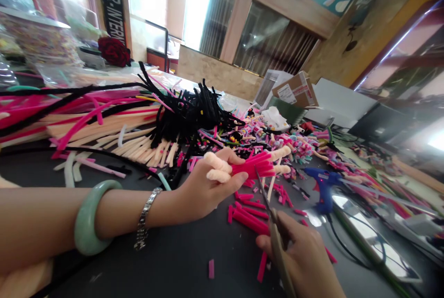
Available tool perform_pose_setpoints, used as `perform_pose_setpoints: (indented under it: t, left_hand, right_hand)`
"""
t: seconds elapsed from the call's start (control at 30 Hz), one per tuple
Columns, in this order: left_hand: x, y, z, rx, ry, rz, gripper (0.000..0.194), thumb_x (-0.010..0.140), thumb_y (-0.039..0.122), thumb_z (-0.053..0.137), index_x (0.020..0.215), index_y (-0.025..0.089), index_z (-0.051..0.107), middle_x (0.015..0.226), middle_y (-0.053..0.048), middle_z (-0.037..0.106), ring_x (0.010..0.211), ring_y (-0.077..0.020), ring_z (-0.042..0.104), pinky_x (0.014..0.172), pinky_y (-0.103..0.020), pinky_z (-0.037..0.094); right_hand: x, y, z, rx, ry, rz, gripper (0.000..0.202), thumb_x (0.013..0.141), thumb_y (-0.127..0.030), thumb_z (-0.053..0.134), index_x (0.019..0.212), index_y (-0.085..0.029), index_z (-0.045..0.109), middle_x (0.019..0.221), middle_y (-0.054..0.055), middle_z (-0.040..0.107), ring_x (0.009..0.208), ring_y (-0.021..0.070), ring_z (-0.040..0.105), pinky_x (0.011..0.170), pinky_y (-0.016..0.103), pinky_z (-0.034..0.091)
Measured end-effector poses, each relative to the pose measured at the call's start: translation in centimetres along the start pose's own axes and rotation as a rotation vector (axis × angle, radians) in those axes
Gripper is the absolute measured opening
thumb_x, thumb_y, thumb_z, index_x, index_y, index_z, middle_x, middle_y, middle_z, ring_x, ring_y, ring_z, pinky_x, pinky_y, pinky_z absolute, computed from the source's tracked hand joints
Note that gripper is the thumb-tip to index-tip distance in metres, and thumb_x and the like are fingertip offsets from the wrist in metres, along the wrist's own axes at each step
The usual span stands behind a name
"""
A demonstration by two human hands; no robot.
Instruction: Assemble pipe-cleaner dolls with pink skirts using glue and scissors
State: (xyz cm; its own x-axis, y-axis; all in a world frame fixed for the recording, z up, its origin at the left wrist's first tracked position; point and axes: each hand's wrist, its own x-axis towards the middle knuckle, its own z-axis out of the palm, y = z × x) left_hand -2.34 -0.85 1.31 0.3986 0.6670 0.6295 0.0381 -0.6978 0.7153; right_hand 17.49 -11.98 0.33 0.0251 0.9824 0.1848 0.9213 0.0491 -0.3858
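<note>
My left hand [204,187] is closed around a small figure of pipe cleaners, with a bright pink body [251,165] and fuzzy cream ends sticking out on both sides. In my right hand [301,252] is a pair of scissors [272,224], its blades pointing up to the pink strands. The blade tips meet the lower edge of the pink part; whether they touch or cut it I cannot tell. Below the figure, cut pink pipe cleaner pieces [251,219] lie scattered on the dark table [166,261].
Black pipe cleaners [194,113] and long cream ones [138,150] are heaped behind my left arm. To the right stands a blue glue gun [324,187] with a cord. A colourful pile of small pieces [298,145] and a cardboard box [296,90] are farther back.
</note>
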Motion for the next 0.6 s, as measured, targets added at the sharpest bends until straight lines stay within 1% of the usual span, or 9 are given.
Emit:
perform_pose_setpoints:
  t: [0.17, 0.3, 0.37, 0.43, 0.5, 0.6]
  left_hand:
    - [-0.24, -0.16, 0.07, -0.019, 0.010, -0.006, 0.019, 0.088, 0.030, 0.057, 0.099, 0.015, 0.058, 0.065, 0.003, 0.058, 0.062, -0.0116, 0.059, 0.060, -0.023, 0.049]
    - [-0.28, -0.24, 0.14, -0.051, 0.040, 0.035, 0.018, 0.085, 0.030, 0.061, 0.097, 0.015, 0.060, 0.062, 0.003, 0.057, 0.060, -0.0119, 0.058, 0.054, -0.022, 0.048]
    - [-0.25, -0.19, 0.13, -0.052, 0.041, 0.046, 0.017, 0.084, 0.028, 0.062, 0.095, 0.015, 0.060, 0.062, 0.003, 0.058, 0.058, -0.0107, 0.057, 0.052, -0.021, 0.046]
    - [-0.22, -0.12, 0.08, -0.063, 0.040, 0.066, 0.016, 0.084, 0.026, 0.062, 0.094, 0.014, 0.060, 0.067, 0.002, 0.060, 0.059, -0.0098, 0.056, 0.053, -0.020, 0.047]
    - [-0.23, -0.13, 0.03, -0.078, 0.034, 0.081, 0.016, 0.084, 0.025, 0.062, 0.094, 0.013, 0.060, 0.073, 0.000, 0.062, 0.061, -0.0096, 0.056, 0.056, -0.020, 0.048]
    - [-0.29, -0.48, 0.07, -0.083, 0.022, 0.074, 0.015, 0.084, 0.023, 0.062, 0.095, 0.013, 0.060, 0.075, -0.001, 0.063, 0.062, -0.0090, 0.055, 0.057, -0.020, 0.047]
  right_hand:
    - [-0.11, -0.05, 0.11, -0.060, 0.025, -0.014, 0.042, 0.074, -0.061, 0.063, 0.065, -0.023, 0.048, 0.048, -0.006, 0.051, 0.045, 0.0116, 0.043, 0.043, 0.020, 0.036]
    - [0.02, 0.04, 0.11, -0.078, 0.052, -0.056, 0.040, 0.073, -0.060, 0.064, 0.066, -0.023, 0.049, 0.048, -0.006, 0.051, 0.044, 0.0118, 0.044, 0.042, 0.020, 0.038]
    - [0.08, 0.09, 0.05, -0.071, 0.050, -0.077, 0.039, 0.074, -0.059, 0.064, 0.066, -0.023, 0.049, 0.048, -0.006, 0.050, 0.044, 0.0117, 0.044, 0.041, 0.020, 0.038]
    - [0.08, 0.01, -0.04, -0.063, 0.038, -0.089, 0.038, 0.074, -0.058, 0.064, 0.068, -0.023, 0.049, 0.048, -0.006, 0.050, 0.044, 0.0116, 0.044, 0.041, 0.020, 0.038]
    - [0.03, -0.23, -0.16, -0.061, 0.029, -0.076, 0.037, 0.073, -0.057, 0.065, 0.071, -0.024, 0.049, 0.049, -0.006, 0.052, 0.044, 0.0122, 0.045, 0.042, 0.020, 0.039]
    - [-0.07, -0.66, -0.28, -0.042, 0.014, -0.035, 0.038, 0.072, -0.059, 0.065, 0.074, -0.024, 0.050, 0.053, -0.005, 0.057, 0.047, 0.0134, 0.049, 0.046, 0.021, 0.042]
